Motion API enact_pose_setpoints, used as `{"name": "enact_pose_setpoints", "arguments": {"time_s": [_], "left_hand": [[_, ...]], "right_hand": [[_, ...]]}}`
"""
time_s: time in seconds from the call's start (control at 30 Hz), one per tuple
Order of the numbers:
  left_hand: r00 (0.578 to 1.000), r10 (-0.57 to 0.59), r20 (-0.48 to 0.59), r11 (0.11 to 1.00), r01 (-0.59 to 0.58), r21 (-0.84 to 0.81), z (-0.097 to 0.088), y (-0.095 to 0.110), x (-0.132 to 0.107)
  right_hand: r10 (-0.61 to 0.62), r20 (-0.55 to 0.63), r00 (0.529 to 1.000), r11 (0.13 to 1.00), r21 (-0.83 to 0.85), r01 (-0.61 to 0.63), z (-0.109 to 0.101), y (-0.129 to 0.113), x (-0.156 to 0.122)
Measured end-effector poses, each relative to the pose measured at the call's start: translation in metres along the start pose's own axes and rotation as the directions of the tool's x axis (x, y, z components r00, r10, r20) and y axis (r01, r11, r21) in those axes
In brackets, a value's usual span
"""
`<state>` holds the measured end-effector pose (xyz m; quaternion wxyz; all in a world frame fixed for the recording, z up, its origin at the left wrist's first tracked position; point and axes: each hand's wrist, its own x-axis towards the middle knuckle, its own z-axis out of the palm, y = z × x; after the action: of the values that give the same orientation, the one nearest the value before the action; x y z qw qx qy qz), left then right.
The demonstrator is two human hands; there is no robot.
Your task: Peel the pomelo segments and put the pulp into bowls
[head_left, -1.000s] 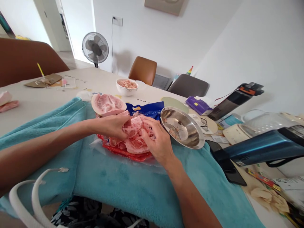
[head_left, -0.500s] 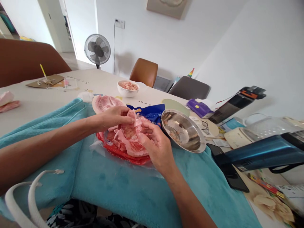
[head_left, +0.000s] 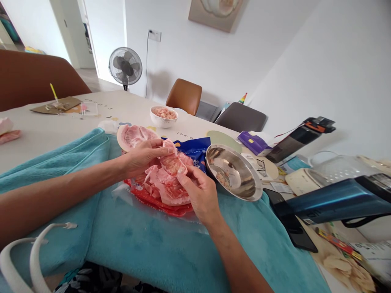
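Between my two hands a pink pomelo segment (head_left: 172,162) is held above a heap of peeled membrane. My left hand (head_left: 146,154) pinches its upper left end between thumb and fingers. The thumb and fingertips of my right hand (head_left: 200,189) grip its lower right edge. Beneath lie torn pink membranes (head_left: 166,191) on a red and blue plastic bag (head_left: 146,198). A piece of thick pomelo peel (head_left: 124,136) with a pink inside rests behind my left hand. To the right stands a steel bowl (head_left: 244,175) with small scraps at its bottom.
A white bowl (head_left: 165,121) of pink pomelo pulp stands farther back. A teal towel (head_left: 137,244) covers the table's near side. At right are a phone (head_left: 293,228), a blue bottle (head_left: 332,199), a dark bottle (head_left: 296,140) and a purple tissue pack (head_left: 254,142). White cords (head_left: 36,260) hang at lower left.
My right hand's fingers have closed in on the segment's lower edge, and more of the segment's flesh shows between my hands. The camera view has shifted slightly.
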<state>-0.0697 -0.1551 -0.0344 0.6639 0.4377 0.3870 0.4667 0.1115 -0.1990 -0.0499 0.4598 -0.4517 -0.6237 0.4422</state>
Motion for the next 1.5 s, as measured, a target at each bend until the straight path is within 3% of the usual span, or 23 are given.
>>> {"name": "enact_pose_setpoints", "arguments": {"time_s": [0.2, 0.5, 0.67, 1.03, 1.27, 1.37, 1.5], "left_hand": [[0.997, 0.053, 0.052, 0.998, -0.052, -0.024, -0.001, -0.002, 0.001], [0.999, 0.051, -0.012, 0.998, -0.051, -0.034, 0.000, -0.002, 0.001], [0.997, 0.081, -0.014, 0.996, -0.081, -0.036, 0.002, 0.000, -0.001], [0.988, 0.139, -0.061, 0.990, -0.140, -0.007, 0.007, -0.003, -0.003], [0.998, 0.012, 0.067, 1.000, -0.012, -0.005, 0.009, -0.008, -0.009], [0.999, -0.036, 0.037, 0.999, 0.036, -0.005, 0.012, -0.006, -0.011], [0.993, -0.118, -0.018, 0.988, 0.115, -0.106, 0.016, -0.002, -0.010]], "right_hand": [[0.006, 0.013, 1.000, 1.000, -0.004, -0.006, -0.001, 0.001, 0.000], [0.031, -0.009, 0.999, 0.999, 0.015, -0.031, 0.000, 0.002, 0.001], [0.038, -0.077, 0.996, 0.998, 0.045, -0.035, 0.000, 0.001, 0.003], [-0.009, -0.134, 0.991, 0.998, -0.061, 0.001, -0.003, -0.004, 0.003], [0.147, -0.145, 0.978, 0.980, 0.156, -0.124, -0.001, 0.001, 0.004], [0.207, -0.117, 0.971, 0.952, 0.255, -0.172, -0.002, 0.001, 0.006], [0.141, -0.102, 0.985, 0.961, 0.253, -0.111, -0.008, -0.002, 0.008]]}}
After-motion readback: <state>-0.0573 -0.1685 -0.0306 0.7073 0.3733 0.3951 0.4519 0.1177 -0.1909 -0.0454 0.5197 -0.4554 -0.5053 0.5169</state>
